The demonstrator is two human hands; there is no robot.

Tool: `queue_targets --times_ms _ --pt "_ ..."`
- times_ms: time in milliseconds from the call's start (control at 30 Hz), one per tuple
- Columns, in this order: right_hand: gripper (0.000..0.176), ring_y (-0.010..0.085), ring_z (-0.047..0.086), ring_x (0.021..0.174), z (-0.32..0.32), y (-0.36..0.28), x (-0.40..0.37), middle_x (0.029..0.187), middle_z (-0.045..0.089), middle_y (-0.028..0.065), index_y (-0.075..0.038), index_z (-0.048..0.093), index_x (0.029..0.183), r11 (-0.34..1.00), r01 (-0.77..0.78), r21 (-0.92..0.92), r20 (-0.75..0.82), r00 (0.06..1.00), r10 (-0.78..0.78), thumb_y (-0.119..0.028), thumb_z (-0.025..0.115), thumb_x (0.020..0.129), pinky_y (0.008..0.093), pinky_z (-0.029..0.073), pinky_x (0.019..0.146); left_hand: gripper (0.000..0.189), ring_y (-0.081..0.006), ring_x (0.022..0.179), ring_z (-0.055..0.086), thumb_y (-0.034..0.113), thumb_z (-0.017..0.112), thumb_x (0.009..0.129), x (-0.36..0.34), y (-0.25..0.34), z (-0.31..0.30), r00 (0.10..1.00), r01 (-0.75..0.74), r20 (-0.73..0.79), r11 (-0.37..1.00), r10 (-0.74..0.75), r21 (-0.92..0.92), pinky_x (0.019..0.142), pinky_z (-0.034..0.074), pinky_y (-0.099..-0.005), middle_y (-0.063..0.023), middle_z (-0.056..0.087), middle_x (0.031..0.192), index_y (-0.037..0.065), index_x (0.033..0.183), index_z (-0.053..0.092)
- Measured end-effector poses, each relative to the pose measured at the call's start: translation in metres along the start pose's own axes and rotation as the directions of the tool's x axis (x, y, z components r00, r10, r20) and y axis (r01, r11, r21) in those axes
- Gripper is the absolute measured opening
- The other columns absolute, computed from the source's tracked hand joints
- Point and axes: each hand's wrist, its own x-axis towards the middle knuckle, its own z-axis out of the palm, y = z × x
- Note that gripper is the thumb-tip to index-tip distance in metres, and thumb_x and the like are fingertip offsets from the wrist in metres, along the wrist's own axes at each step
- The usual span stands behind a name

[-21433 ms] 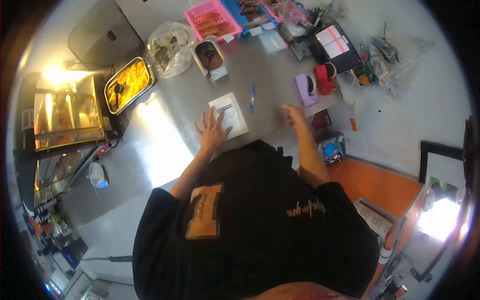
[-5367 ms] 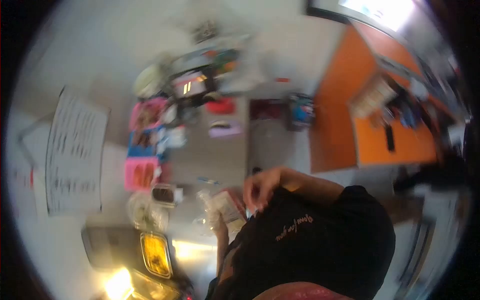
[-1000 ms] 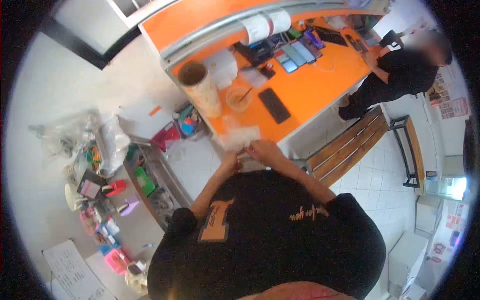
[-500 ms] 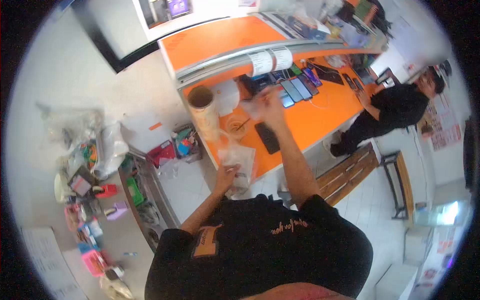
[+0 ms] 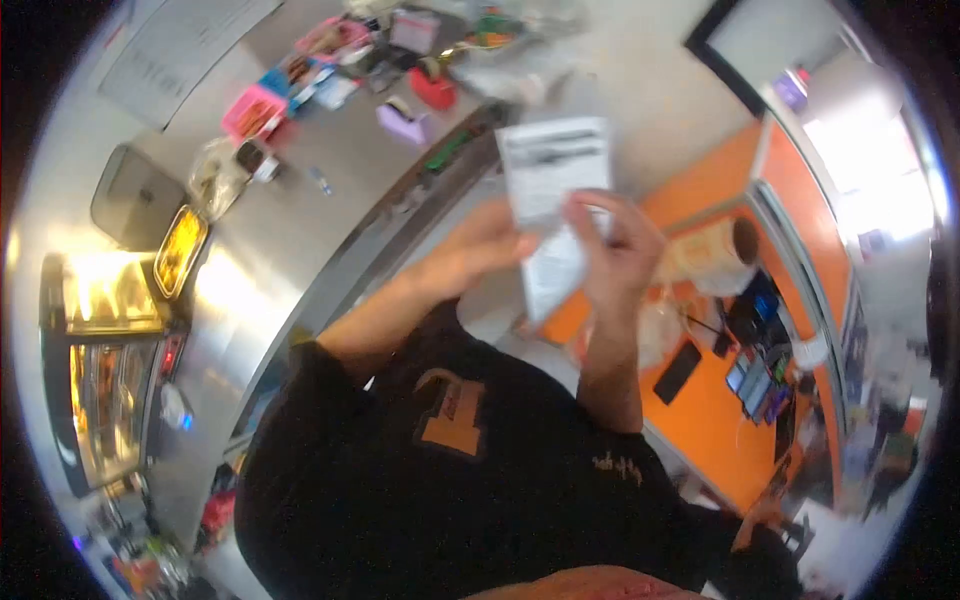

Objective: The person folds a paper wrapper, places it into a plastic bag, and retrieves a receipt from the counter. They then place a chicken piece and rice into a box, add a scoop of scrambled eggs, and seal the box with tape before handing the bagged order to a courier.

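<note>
Both of my hands hold a long white printed paper slip in front of my chest. My left hand is at the slip's left edge, its fingers blurred against the paper. From the right, my right hand pinches the slip between thumb and fingers. Dark print shows near the slip's top end. Whether anything lies behind the paper cannot be made out.
Steel counter on the left bears pink baskets, a red tape dispenser and a foil tray. A lit warming cabinet stands at far left. The orange counter holds phones; a person is beyond it.
The view has turned from the orange counter toward the steel counter. My hands have come together at the white slip; the clear bag earlier by my left hand is no longer seen there.
</note>
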Motion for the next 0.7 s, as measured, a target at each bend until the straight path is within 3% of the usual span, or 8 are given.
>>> queue_targets --times_ms 100,167,267,333,400,500,633,700 --pt "0.013 0.0098 0.065 0.072 0.080 -0.004 0.011 0.085 0.072 0.0062 0.000 0.071 0.093 0.988 -0.149 0.046 0.380 0.917 0.121 -0.006 0.073 0.081 0.0237 0.049 0.068 0.042 -0.0280 0.108 0.062 0.027 0.049 0.099 -0.006 0.059 -0.057 0.915 0.011 -0.399 0.991 -0.064 -0.135 0.091 0.052 -0.0443 -0.0159 0.060 0.124 -0.002 0.129 0.050" --pt "0.017 0.0114 0.066 0.073 0.101 0.006 0.030 0.087 0.072 0.0081 0.001 0.070 0.095 0.943 -0.328 -0.061 0.768 0.587 0.254 -0.010 0.073 0.082 0.0253 0.050 0.070 0.037 -0.0328 0.099 0.067 0.024 0.045 0.101 -0.020 0.083 -0.109 0.873 -0.106 -0.486 0.959 -0.038 -0.265 0.081 0.059 -0.0448 -0.0177 0.062 0.118 -0.003 0.126 0.050" --pt "0.023 0.0137 0.068 0.075 0.150 0.068 0.071 0.084 0.072 0.0099 0.002 0.070 0.098 0.802 -0.527 -0.280 0.956 -0.075 0.284 -0.015 0.073 0.083 0.0269 0.052 0.075 0.036 -0.0342 0.101 0.066 0.023 0.043 0.102 -0.040 0.124 -0.185 0.726 -0.174 -0.687 0.972 0.017 -0.161 0.083 0.059 -0.0455 -0.0180 0.063 0.116 -0.003 0.126 0.050" --pt "0.048 0.0235 0.067 0.092 0.212 0.188 0.085 0.100 0.070 0.0160 0.004 0.063 0.115 0.831 -0.415 -0.371 0.842 0.227 0.490 -0.022 0.078 0.078 0.0331 0.051 0.087 0.035 -0.0357 0.103 0.066 0.023 0.043 0.102 -0.055 0.140 -0.236 0.686 -0.167 -0.728 0.968 -0.022 -0.186 0.083 0.059 -0.0460 -0.0193 0.062 0.116 -0.002 0.126 0.049" --pt "0.078 0.0330 0.059 0.113 0.266 0.299 0.089 0.121 0.061 0.0215 0.003 0.049 0.132 0.897 0.074 -0.437 0.594 0.772 0.226 -0.030 0.084 0.070 0.0405 0.044 0.098 0.035 -0.0358 0.103 0.065 0.023 0.044 0.102 -0.064 0.144 -0.268 0.641 -0.153 -0.766 0.969 -0.052 -0.194 0.083 0.059 -0.0462 -0.0199 0.062 0.116 -0.002 0.126 0.048" --pt "0.093 0.0373 0.048 0.125 0.336 0.383 0.089 0.135 0.050 0.0238 -0.001 0.039 0.140 0.908 -0.014 -0.419 0.552 0.790 0.267 -0.033 0.086 0.066 0.0450 0.038 0.104 0.034 -0.0356 0.106 0.064 0.022 0.045 0.102 -0.074 0.158 -0.323 0.602 -0.158 -0.791 0.954 -0.112 -0.255 0.086 0.058 -0.0465 -0.0200 0.062 0.116 -0.001 0.127 0.047" --pt "0.073 0.0369 0.052 0.120 0.391 0.398 0.084 0.128 0.053 0.0245 -0.002 0.048 0.127 0.838 -0.484 -0.253 0.493 0.681 0.542 -0.027 0.085 0.068 0.0443 0.041 0.100 0.035 -0.0353 0.105 0.065 0.022 0.043 0.102 -0.080 0.156 -0.371 0.586 -0.179 -0.802 0.947 -0.117 -0.269 0.088 0.056 -0.0472 -0.0214 0.063 0.115 -0.002 0.127 0.047" --pt "0.066 0.0361 0.057 0.109 0.421 0.395 0.071 0.120 0.055 0.0236 -0.003 0.050 0.122 0.935 -0.126 -0.333 0.431 0.861 0.270 -0.022 0.084 0.069 0.0448 0.045 0.095 0.037 -0.0357 0.104 0.065 0.023 0.040 0.103 -0.082 0.149 -0.389 0.570 -0.189 -0.811 0.940 -0.130 -0.283 0.088 0.056 -0.0475 -0.0250 0.063 0.113 -0.005 0.126 0.046"
